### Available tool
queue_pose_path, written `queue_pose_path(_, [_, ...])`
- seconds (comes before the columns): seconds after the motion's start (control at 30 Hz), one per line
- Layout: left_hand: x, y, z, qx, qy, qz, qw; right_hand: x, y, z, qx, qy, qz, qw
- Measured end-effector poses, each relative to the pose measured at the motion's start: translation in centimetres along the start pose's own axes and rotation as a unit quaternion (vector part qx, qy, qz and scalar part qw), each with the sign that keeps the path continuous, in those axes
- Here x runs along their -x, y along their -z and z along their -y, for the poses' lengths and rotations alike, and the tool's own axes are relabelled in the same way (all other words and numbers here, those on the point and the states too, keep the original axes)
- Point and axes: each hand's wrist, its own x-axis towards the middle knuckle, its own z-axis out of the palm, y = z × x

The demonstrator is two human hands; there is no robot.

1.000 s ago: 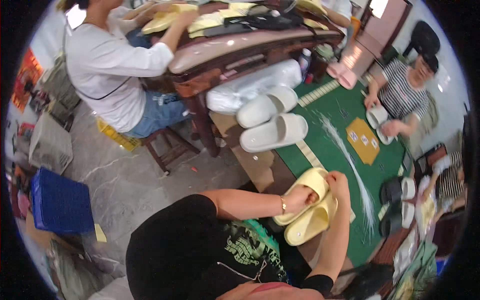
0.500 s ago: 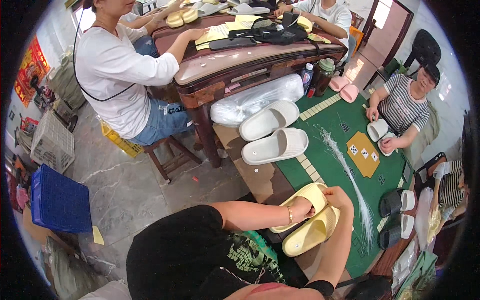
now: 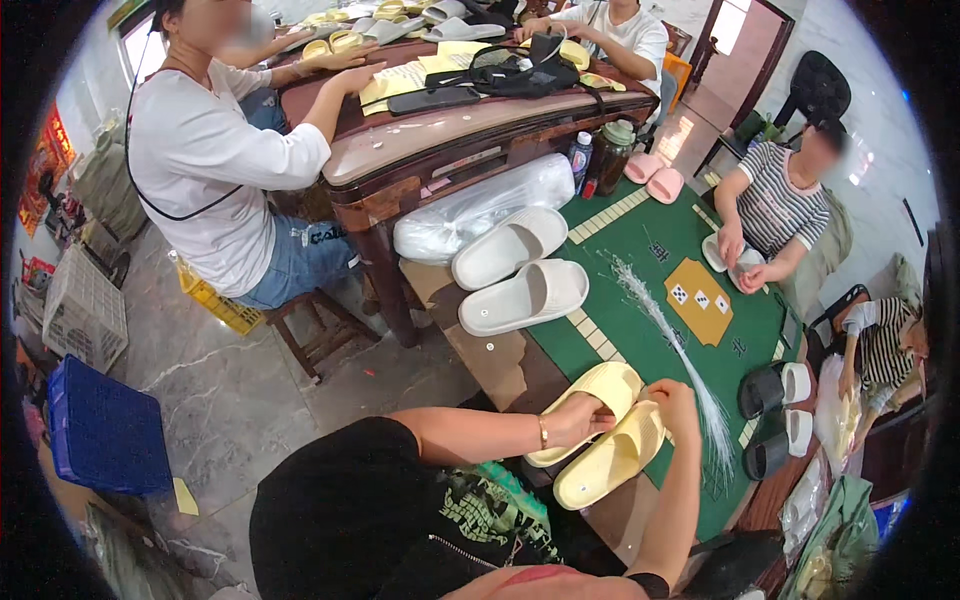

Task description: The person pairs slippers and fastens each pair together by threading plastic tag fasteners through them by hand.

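Note:
A pair of pale yellow slides lies at the near edge of the green table: a far slide (image 3: 617, 384) and a near slide (image 3: 598, 475). My left hand (image 3: 577, 420) reaches into the far slide's foot opening, its fingers partly under the strap and closed on it. Just right of the two straps is my right hand (image 3: 672, 408), fingers bent and drawn together in a pinch. Whatever lies between those fingertips is too small to make out. Beyond that hand, a bundle of thin clear plastic strands (image 3: 683, 350) stretches across the green table top (image 3: 630, 325).
White slides (image 3: 525, 300) stand beyond the yellow pair, and black-and-white slides (image 3: 768, 455) at the right. Opposite, a person in a striped shirt (image 3: 780, 205) handles a white slide. A dark wooden table (image 3: 345, 165) with other people stands behind. A blue bin (image 3: 110, 425) sits left.
My right hand has drawn slightly away from the far slide's strap; my left hand stays inside that slide. The striped-shirt person's hands have come closer together. The whole view has shifted a little.

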Motion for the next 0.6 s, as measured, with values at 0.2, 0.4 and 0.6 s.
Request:
queue_pose_path(0.2, [0.6, 0.3, -1.1, -0.001, 0.065, -0.043, 0.997, 4.6, 5.1, -4.3, 0.192, -0.067, -0.077, 0.976])
queue_pose_path(0.4, [4.9, -0.9, -3.1, -0.058, 0.061, -0.034, 0.996, 6.5, 7.7, -7.0, 0.321, -0.140, -0.093, 0.932])
queue_pose_path(0.6, [5.2, -0.9, -0.1, -0.158, 0.098, 0.091, 0.978, 6.4, 5.0, -5.7, 0.203, -0.128, -0.147, 0.959])
